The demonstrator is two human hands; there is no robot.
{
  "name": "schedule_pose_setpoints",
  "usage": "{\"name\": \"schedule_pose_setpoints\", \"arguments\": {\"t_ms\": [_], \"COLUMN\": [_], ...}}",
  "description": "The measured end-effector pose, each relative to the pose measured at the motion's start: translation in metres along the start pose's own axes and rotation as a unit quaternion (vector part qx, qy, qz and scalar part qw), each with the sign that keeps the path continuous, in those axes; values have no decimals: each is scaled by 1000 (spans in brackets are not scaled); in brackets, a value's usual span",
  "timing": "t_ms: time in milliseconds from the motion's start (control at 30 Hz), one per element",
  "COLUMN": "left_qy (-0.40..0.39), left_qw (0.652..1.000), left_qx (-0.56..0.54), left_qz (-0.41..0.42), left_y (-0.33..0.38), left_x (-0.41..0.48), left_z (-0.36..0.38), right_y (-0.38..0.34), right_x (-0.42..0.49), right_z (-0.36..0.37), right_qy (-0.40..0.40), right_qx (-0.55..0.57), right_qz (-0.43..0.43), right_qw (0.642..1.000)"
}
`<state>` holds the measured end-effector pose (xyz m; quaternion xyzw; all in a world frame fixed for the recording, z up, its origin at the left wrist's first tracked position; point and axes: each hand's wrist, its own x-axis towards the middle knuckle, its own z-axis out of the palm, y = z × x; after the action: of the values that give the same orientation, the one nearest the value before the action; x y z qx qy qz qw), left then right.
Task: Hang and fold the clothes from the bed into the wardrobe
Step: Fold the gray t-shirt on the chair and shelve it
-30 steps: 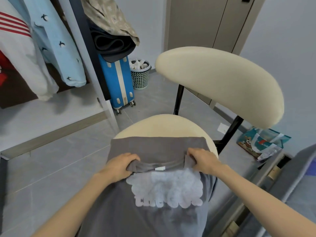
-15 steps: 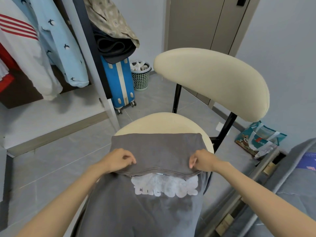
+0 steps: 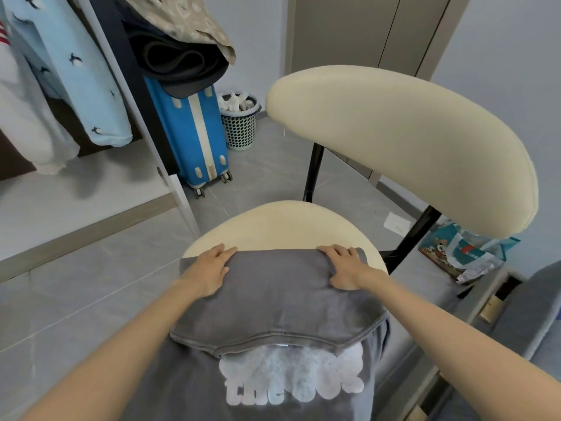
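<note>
One view only: your head camera, wide-angle, edges bowed. It sits above your forearms and faces forward and steeply down onto the chair seat (image 3: 282, 226), close in. Your left hand (image 3: 209, 270) and right hand (image 3: 344, 268) land mid-frame, the chair backrest (image 3: 409, 147) just beyond. The open wardrobe (image 3: 91, 205) takes the upper left, the bed (image 3: 543, 299) edge the lower right corner, the door (image 3: 349, 31) the top.

The grey T-shirt (image 3: 273, 299) lies across the near half of the cream chair seat (image 3: 273, 226), folded over on itself. The folded layer's stitched edge curves across the white print (image 3: 291, 381) and half covers it. The rest hangs off the seat's near side. In the wardrobe (image 3: 170, 183), a pale blue top (image 3: 76, 77) with small dark birds hangs beside a white one (image 3: 33, 132).
</note>
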<state>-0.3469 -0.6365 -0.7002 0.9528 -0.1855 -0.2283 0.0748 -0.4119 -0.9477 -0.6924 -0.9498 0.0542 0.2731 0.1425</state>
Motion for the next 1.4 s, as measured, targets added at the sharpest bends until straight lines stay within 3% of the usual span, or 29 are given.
{"name": "schedule_pose_setpoints", "arguments": {"t_ms": [167,233,400,533,633,767,833,1200,1400], "left_qy": [29,41,70,46,16,-36,-19,236,288], "left_qw": [999,998,995,997,995,981,971,915,898], "left_qx": [5,25,50,54,94,190,237,322,327], "left_qz": [-33,-48,-40,-21,0,-3,-13,-65,-62], "left_y": [5,9,3,-12,-19,-16,-13,12,31], "left_x": [2,1,-5,-6,-4,1,4,33,33], "left_z": [12,9,2,-7,-18,-36,-48,-152,-162], "right_y": [3,-4,-14,-12,-10,-10,-13,-32,-20], "right_x": [0,2,17,30,31,27,25,16,6], "right_z": [12,9,-3,-12,-24,-42,-58,-159,-167], "right_qy": [4,29,47,57,8,-31,-23,278,341], "right_qx": [-6,-57,-59,-77,-117,-147,-168,-194,-170], "right_qz": [63,74,-39,-21,-3,-46,-61,-40,-23], "right_qw": [998,995,996,995,993,988,984,940,924]}}
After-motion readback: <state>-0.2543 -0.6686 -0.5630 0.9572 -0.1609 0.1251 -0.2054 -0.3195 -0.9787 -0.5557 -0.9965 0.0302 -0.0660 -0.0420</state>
